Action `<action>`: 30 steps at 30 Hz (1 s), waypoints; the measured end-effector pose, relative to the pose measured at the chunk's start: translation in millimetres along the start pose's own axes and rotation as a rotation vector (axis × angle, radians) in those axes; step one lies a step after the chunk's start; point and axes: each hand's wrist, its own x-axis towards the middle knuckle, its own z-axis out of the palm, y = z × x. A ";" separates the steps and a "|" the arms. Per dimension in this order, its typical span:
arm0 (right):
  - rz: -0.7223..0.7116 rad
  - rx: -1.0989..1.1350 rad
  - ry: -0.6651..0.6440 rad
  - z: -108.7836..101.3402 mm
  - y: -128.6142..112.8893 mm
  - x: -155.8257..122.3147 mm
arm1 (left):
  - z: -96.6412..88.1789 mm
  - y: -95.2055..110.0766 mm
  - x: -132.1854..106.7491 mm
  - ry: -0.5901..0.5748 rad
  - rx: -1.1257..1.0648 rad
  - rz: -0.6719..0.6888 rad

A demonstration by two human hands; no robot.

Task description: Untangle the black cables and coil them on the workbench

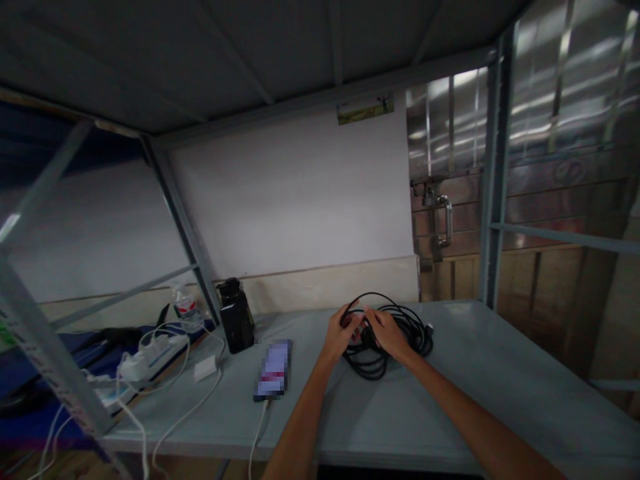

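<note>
A loose coil of black cable (400, 333) lies on the grey table (470, 373) in front of me. Both my hands rest on the left side of the coil. My left hand (341, 333) has its fingers curled round part of the cable. My right hand (387, 332) lies over the coil beside it, fingers bent down onto the strands. What sits between the two hands is hidden by the fingers.
A phone (273, 369) lies left of my left arm with a white lead (257, 433) running off the front edge. A black bottle (236, 323), a white charger (205, 367), a power strip (150, 353) and a water bottle (185, 307) stand at the left. Metal frame posts (493, 200) flank the table.
</note>
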 end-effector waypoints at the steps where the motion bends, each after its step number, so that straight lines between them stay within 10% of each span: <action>1: -0.007 0.004 -0.008 0.3 -0.1 -0.6 | 0.4 0.5 -0.3 0.008 0.014 0.012; 10: -0.146 -0.108 0.182 4.0 8.4 -2.2 | 3.2 -0.7 -2.3 0.096 0.104 0.097; 30: -0.197 -0.063 0.029 2.4 17.2 4.7 | 4.2 0.6 -3.3 0.110 0.116 0.136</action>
